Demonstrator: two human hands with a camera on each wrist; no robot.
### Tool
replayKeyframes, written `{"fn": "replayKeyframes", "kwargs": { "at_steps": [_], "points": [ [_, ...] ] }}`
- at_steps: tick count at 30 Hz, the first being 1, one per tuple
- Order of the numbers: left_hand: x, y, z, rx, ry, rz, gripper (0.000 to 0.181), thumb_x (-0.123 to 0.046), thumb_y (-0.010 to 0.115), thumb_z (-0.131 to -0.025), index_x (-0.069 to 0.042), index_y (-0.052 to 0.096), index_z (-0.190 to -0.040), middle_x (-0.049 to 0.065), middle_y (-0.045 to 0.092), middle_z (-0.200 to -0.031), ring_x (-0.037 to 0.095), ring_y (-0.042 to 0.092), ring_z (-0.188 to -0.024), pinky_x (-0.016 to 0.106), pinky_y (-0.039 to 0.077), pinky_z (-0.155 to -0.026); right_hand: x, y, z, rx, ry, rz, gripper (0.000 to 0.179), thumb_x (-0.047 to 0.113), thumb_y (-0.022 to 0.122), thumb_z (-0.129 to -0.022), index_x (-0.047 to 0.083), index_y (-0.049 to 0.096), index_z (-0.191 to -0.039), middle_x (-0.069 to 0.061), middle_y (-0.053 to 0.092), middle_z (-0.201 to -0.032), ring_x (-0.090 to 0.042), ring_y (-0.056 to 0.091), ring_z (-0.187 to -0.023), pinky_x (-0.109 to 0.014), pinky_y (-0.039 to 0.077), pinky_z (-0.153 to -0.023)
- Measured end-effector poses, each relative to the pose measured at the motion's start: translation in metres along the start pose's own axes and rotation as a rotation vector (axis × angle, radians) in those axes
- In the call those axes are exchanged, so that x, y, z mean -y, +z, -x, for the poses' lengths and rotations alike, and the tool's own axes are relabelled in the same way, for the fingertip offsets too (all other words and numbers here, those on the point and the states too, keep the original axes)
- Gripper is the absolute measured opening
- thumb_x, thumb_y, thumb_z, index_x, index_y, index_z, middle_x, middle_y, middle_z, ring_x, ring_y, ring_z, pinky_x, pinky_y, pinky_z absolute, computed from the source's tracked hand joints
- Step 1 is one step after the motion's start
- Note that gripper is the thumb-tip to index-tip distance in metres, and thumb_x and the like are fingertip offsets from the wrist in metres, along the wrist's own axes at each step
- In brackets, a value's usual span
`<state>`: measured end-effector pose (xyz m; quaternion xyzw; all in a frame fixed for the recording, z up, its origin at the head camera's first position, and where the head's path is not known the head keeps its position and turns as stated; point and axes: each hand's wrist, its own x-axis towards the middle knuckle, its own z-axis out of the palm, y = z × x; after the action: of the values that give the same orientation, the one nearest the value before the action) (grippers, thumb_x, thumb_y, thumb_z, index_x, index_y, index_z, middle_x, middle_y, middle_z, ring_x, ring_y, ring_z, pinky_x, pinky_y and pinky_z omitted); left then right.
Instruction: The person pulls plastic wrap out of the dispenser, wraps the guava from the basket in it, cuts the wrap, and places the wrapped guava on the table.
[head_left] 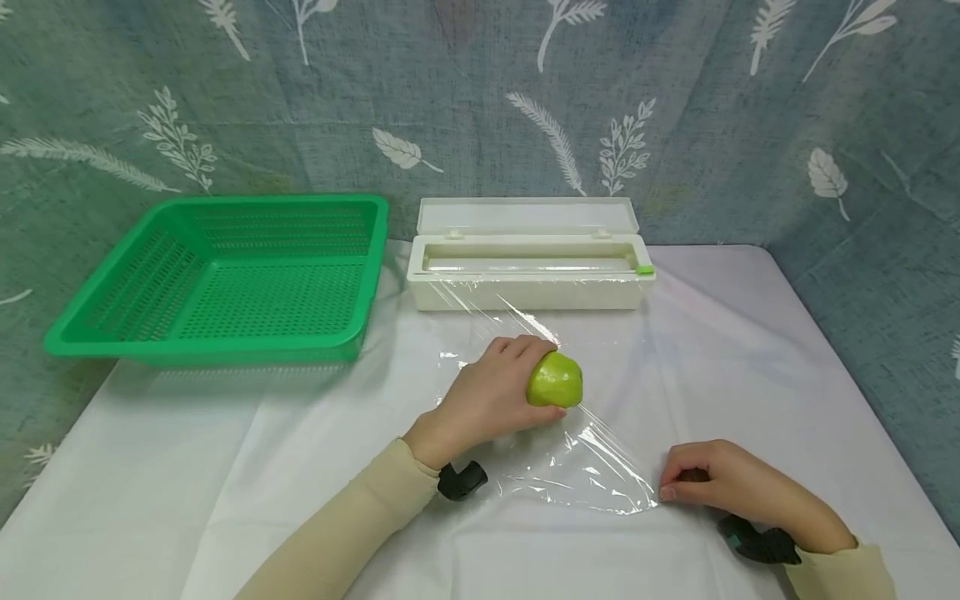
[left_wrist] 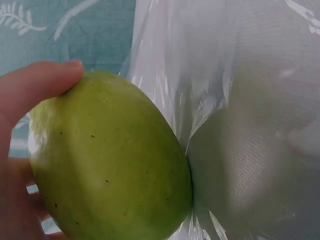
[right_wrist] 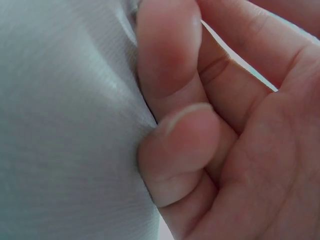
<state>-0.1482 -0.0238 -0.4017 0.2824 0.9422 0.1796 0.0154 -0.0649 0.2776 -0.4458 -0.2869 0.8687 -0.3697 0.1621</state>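
Observation:
A glossy green apple (head_left: 558, 381) is held in my left hand (head_left: 495, 387), over a sheet of clear plastic wrap (head_left: 577, 471). In the left wrist view the apple (left_wrist: 110, 160) fills the lower left, thumb over its top, with crinkled wrap (left_wrist: 200, 75) beside it. The sheet runs from a white wrap dispenser (head_left: 528, 293) with its lid up toward the front of the table. At the sheet's near right corner, my right hand (head_left: 731, 479) pinches the wrap between thumb and fingers. In the right wrist view its curled fingertips (right_wrist: 170, 50) are low against the cloth.
A green plastic basket (head_left: 352, 343) stands at the back left. White cloth (head_left: 757, 358) covers the table, and a patterned blue-grey curtain (head_left: 465, 108) hangs along the back and sides. The dispenser has a small green slider (head_left: 645, 270) at its right end.

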Motion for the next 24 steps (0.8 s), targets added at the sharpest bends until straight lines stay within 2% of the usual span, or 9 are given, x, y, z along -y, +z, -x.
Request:
{"fn": "replayKeyframes", "kwargs": {
  "at_steps": [6, 11, 18, 21, 24],
  "points": [
    [0.000, 0.003, 0.002, 0.010, 0.030, -0.051, 0.075, -0.057, 0.065, -0.068, -0.030, 0.036, -0.131, -0.006, 0.039, -0.125, 0.018, 0.037, -0.112, 0.037, 0.046, -0.059, 0.000, 0.000, 0.001, 0.000, -0.006, -0.017, 0.004, 0.027, 0.062, -0.083, 0.029, 0.062, -0.080, 0.016, 0.057, -0.074, 0.000, 0.047, -0.061, -0.019, 0.040, -0.052],
    [0.005, 0.001, 0.003, 0.057, 0.032, -0.033, 0.079, -0.050, 0.071, -0.065, -0.032, 0.033, -0.132, -0.005, 0.039, -0.120, 0.017, 0.042, -0.102, 0.034, 0.045, -0.057, 0.000, 0.000, 0.000, -0.007, -0.019, -0.013, 0.004, 0.027, 0.062, -0.083, 0.028, 0.062, -0.079, 0.016, 0.057, -0.075, 0.000, 0.047, -0.062, -0.019, 0.040, -0.053],
    [0.013, -0.012, 0.005, 0.152, 0.013, 0.028, 0.074, -0.053, 0.070, -0.062, -0.034, 0.038, -0.126, -0.009, 0.043, -0.108, 0.010, 0.048, -0.085, 0.030, 0.042, -0.058, -0.002, 0.000, 0.002, -0.001, -0.013, -0.036, 0.004, 0.025, 0.062, -0.083, 0.029, 0.062, -0.081, 0.015, 0.058, -0.075, 0.000, 0.047, -0.061, -0.020, 0.041, -0.052],
    [0.017, -0.019, 0.006, 0.153, 0.008, 0.036, 0.075, -0.054, 0.070, -0.062, -0.032, 0.038, -0.126, -0.010, 0.044, -0.104, 0.008, 0.049, -0.083, 0.029, 0.042, -0.060, -0.002, 0.000, 0.002, 0.000, -0.019, -0.040, 0.005, 0.024, 0.061, -0.084, 0.029, 0.062, -0.082, 0.014, 0.058, -0.076, -0.001, 0.048, -0.061, -0.020, 0.041, -0.053],
    [0.019, -0.029, 0.007, 0.118, -0.010, 0.048, 0.076, -0.054, 0.071, -0.061, -0.033, 0.038, -0.126, -0.011, 0.044, -0.101, 0.006, 0.049, -0.083, 0.029, 0.041, -0.062, -0.003, -0.001, 0.001, 0.009, -0.019, -0.032, 0.005, 0.024, 0.062, -0.084, 0.029, 0.062, -0.082, 0.015, 0.058, -0.076, -0.001, 0.048, -0.061, -0.020, 0.041, -0.053]
  ]
}}
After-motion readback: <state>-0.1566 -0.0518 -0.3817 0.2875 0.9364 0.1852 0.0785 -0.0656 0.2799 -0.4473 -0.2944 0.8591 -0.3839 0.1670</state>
